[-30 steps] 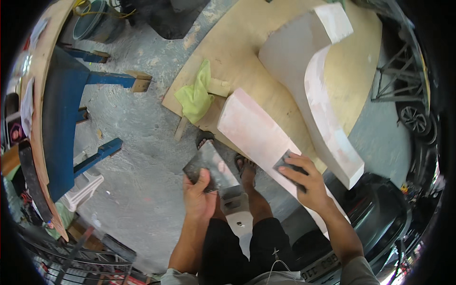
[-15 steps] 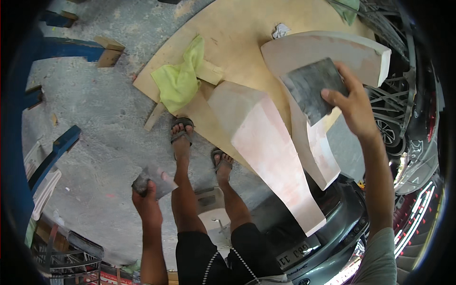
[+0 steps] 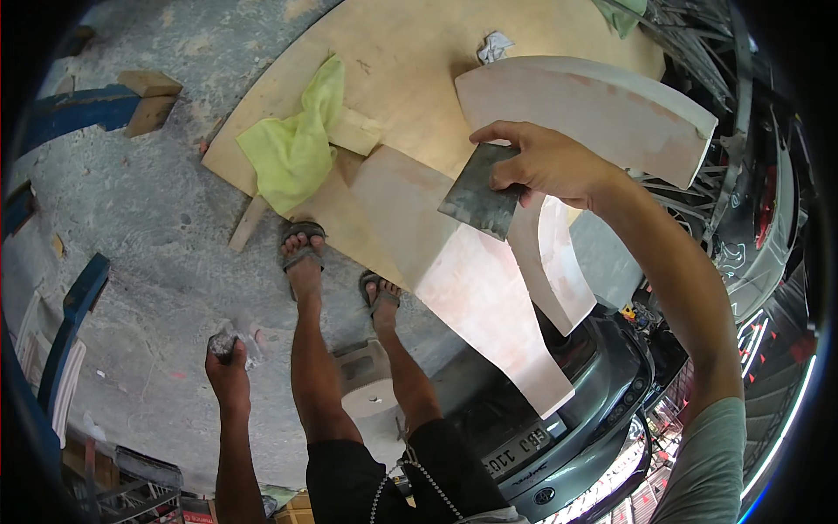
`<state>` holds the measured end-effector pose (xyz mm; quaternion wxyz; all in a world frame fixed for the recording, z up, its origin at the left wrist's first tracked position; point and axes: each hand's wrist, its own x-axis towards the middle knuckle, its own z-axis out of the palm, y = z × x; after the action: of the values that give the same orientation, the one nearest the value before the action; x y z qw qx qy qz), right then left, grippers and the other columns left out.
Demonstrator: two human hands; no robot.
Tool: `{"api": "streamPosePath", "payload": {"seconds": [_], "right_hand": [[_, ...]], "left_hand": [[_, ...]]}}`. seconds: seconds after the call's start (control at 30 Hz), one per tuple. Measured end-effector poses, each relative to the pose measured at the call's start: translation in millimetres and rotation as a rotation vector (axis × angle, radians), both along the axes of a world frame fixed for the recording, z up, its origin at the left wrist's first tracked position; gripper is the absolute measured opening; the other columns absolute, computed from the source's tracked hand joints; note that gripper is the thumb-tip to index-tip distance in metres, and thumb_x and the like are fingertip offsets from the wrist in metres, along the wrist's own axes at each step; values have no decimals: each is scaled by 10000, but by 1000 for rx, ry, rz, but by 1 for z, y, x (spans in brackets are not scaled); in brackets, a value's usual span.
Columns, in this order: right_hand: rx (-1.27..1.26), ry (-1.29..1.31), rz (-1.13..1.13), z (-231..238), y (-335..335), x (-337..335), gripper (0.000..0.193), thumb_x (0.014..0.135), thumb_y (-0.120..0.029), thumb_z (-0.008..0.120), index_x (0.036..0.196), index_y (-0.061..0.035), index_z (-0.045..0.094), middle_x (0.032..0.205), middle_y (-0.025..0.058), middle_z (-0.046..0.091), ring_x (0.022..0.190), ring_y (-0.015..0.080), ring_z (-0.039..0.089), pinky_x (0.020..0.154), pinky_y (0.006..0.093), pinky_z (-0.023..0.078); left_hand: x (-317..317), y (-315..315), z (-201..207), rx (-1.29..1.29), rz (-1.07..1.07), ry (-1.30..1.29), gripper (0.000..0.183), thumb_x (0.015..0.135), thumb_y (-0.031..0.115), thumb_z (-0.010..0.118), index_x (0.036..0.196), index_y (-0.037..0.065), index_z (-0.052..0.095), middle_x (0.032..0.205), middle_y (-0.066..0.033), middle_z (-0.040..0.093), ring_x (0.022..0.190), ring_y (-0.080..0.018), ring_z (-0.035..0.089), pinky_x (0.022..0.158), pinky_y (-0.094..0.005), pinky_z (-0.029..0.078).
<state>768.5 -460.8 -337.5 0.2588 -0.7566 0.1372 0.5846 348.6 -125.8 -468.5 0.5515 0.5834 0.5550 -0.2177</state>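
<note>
My right hand (image 3: 546, 166) pinches a dark grey square of sandpaper (image 3: 478, 192) between thumb and fingers. The sandpaper is held over a curved panel (image 3: 489, 301) coated in white and pinkish filler; I cannot tell whether it touches. Low on the left, my left hand (image 3: 229, 375) is closed round a small dark grey block (image 3: 224, 348), kind unclear, with a pale blurred edge beside it. A second curved panel (image 3: 559, 253) and a broad curved panel (image 3: 594, 109), both similarly coated, lie to the right and behind.
A large plywood board (image 3: 401, 52) carries the panels, a yellow-green cloth (image 3: 292, 144) and a crumpled white scrap (image 3: 495, 47). A dark car (image 3: 559, 454) stands at lower right. Blue metal beams (image 3: 74, 118) with wooden blocks line the left. A beige plastic stool (image 3: 367, 375) sits behind my legs.
My right hand has swung left with the sandpaper, from beside the broad panel to over the long coated one. My left hand has turned its block, and the view has shifted slightly.
</note>
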Motion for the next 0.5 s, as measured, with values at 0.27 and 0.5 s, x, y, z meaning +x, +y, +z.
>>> {"api": "streamPosePath", "payload": {"seconds": [0.27, 0.5], "right_hand": [[-99, -5, 165, -23, -7, 20, 628, 779, -110, 670, 1369, 53, 529, 1083, 178, 641, 817, 209, 626, 714, 314, 537], [-96, -214, 27, -39, -42, 45, 599, 809, -65, 650, 1393, -15, 525, 1059, 109, 629, 821, 156, 600, 666, 273, 508]], "left_hand": [[4, -11, -2, 23, -65, -43, 273, 969, 96, 657, 1213, -8, 594, 1077, -58, 659, 942, -158, 615, 877, -312, 487], [8, 0, 2, 46, -73, -124, 287, 957, 165, 694, 1173, 0, 602, 1040, -47, 658, 899, -140, 591, 848, -305, 479]]}}
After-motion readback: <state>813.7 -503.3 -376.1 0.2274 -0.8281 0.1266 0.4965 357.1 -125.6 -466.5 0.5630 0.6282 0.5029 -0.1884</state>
